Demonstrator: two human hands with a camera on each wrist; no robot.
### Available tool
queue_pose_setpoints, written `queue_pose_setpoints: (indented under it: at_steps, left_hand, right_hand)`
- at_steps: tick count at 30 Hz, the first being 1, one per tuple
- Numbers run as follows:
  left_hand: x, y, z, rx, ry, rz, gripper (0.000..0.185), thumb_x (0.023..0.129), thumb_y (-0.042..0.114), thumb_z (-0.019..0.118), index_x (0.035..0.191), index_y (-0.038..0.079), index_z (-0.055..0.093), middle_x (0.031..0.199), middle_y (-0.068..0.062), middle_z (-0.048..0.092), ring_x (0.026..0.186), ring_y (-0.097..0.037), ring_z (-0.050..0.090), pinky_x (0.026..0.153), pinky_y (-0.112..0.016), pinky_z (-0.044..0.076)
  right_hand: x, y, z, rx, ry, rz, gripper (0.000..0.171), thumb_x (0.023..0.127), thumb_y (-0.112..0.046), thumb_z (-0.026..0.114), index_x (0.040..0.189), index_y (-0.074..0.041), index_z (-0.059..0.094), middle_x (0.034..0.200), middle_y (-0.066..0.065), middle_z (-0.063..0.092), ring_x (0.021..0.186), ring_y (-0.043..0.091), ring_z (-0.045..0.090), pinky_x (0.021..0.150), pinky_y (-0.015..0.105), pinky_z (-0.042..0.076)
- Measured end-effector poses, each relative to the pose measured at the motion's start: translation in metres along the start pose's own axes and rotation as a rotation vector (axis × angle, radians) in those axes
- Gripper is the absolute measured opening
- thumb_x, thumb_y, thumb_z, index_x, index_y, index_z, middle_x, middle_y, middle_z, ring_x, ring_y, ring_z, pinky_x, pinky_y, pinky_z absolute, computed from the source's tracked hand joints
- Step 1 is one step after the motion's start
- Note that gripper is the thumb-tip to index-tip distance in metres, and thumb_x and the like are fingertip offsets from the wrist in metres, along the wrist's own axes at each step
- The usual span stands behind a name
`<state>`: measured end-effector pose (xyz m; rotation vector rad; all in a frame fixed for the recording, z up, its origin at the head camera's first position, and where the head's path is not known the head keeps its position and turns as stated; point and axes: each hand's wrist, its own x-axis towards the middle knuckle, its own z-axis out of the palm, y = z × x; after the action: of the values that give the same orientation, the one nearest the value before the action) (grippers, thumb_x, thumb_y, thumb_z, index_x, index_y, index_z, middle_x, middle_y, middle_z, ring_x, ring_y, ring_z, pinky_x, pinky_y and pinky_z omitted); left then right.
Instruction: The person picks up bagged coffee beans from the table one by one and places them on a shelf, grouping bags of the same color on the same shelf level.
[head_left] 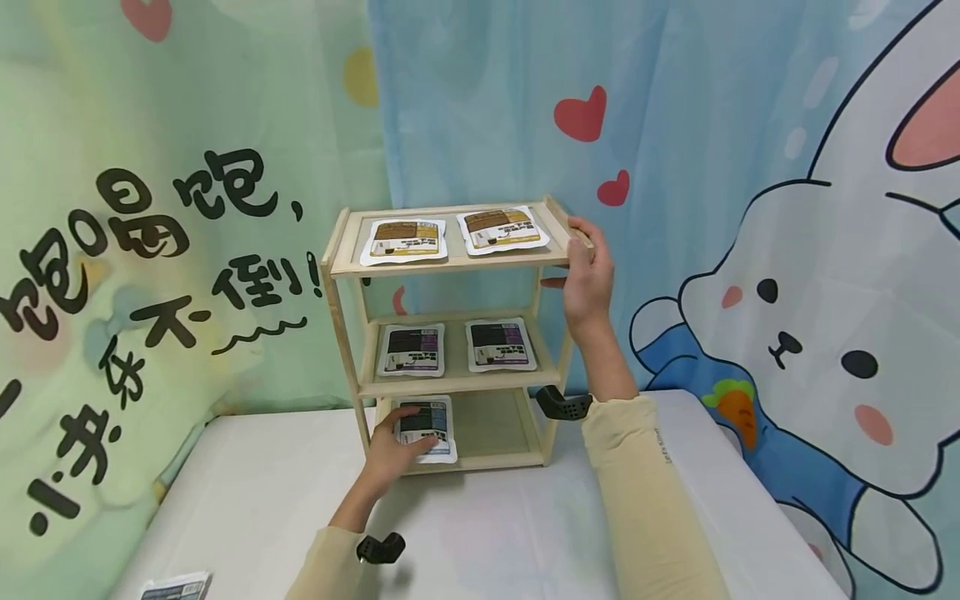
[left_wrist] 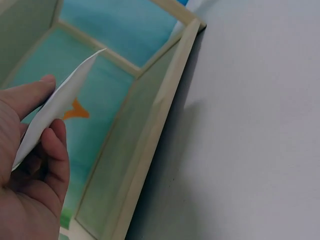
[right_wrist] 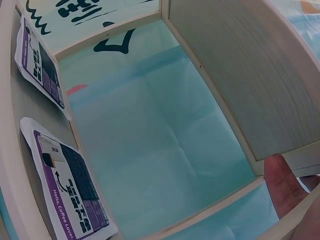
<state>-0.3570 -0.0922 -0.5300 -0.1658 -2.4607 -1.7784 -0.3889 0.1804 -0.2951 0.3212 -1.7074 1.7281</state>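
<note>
A blue-labelled coffee packet (head_left: 429, 427) is pinched by my left hand (head_left: 392, 450) at the left of the bottom shelf of a small wooden rack (head_left: 480, 385). The left wrist view shows the packet's pale back (left_wrist: 57, 102) between thumb and fingers, tilted over the shelf. My right hand (head_left: 588, 279) grips the rack's upper right corner; in the right wrist view one finger (right_wrist: 282, 182) lies beneath the top board. Two brown-labelled packets (head_left: 405, 241) lie on the top shelf. Two purple-labelled packets (head_left: 412, 350) lie on the middle shelf.
The rack stands on a white table (head_left: 247, 483) near its back edge, with a patterned curtain (head_left: 480, 100) behind. Another packet (head_left: 176, 587) lies at the table's front left, partly cut off by the frame.
</note>
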Motion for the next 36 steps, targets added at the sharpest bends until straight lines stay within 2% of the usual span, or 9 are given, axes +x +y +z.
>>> queue_pose_setpoints:
  at_steps: [3, 13, 22, 29, 36]
  left_hand:
    - [0.006, -0.003, 0.000, -0.008, 0.007, -0.031, 0.058, 0.076, 0.017, 0.084, 0.127, 0.007, 0.059, 0.142, -0.024, 0.042, 0.130, -0.040, 0.038, 0.104, -0.056, 0.030]
    - [0.018, -0.009, 0.002, -0.030, 0.048, -0.102, 0.057, 0.078, 0.016, 0.083, 0.127, 0.005, 0.057, 0.137, -0.023, 0.046, 0.124, -0.038, 0.044, 0.102, -0.053, 0.033]
    - [0.022, -0.008, 0.007, 0.015, 0.045, -0.100, 0.057, 0.076, 0.014, 0.083, 0.127, 0.005, 0.058, 0.134, -0.024, 0.049, 0.120, -0.040, 0.047, 0.099, -0.054, 0.036]
    - [0.023, -0.012, 0.012, 0.078, 0.029, -0.084, 0.060, 0.077, 0.016, 0.083, 0.129, 0.005, 0.056, 0.131, -0.026, 0.051, 0.116, -0.040, 0.050, 0.096, -0.054, 0.040]
    - [0.021, -0.018, 0.015, 0.144, 0.007, -0.071, 0.061, 0.077, 0.016, 0.082, 0.130, 0.004, 0.055, 0.126, -0.026, 0.054, 0.112, -0.040, 0.053, 0.092, -0.052, 0.043]
  right_hand:
    - [-0.001, -0.001, 0.000, 0.001, 0.001, -0.005, 0.041, 0.102, -0.021, 0.036, 0.138, -0.005, 0.048, 0.132, 0.018, 0.047, 0.091, 0.023, 0.056, 0.057, 0.023, 0.051]
    - [-0.002, -0.004, -0.001, -0.004, -0.008, -0.011, 0.042, 0.101, -0.021, 0.036, 0.138, -0.004, 0.048, 0.131, 0.020, 0.047, 0.090, 0.022, 0.057, 0.058, 0.023, 0.052]
    - [-0.001, -0.006, -0.005, -0.016, -0.010, -0.005, 0.042, 0.102, -0.024, 0.036, 0.139, -0.007, 0.048, 0.131, 0.018, 0.047, 0.090, 0.022, 0.056, 0.059, 0.024, 0.052]
    - [-0.001, -0.006, -0.007, -0.013, 0.004, -0.011, 0.042, 0.102, -0.022, 0.036, 0.139, -0.004, 0.047, 0.131, 0.020, 0.046, 0.090, 0.023, 0.056, 0.058, 0.024, 0.052]
    - [-0.002, -0.006, -0.004, 0.003, -0.025, -0.021, 0.042, 0.102, -0.022, 0.036, 0.139, -0.004, 0.046, 0.131, 0.020, 0.046, 0.091, 0.023, 0.056, 0.058, 0.024, 0.052]
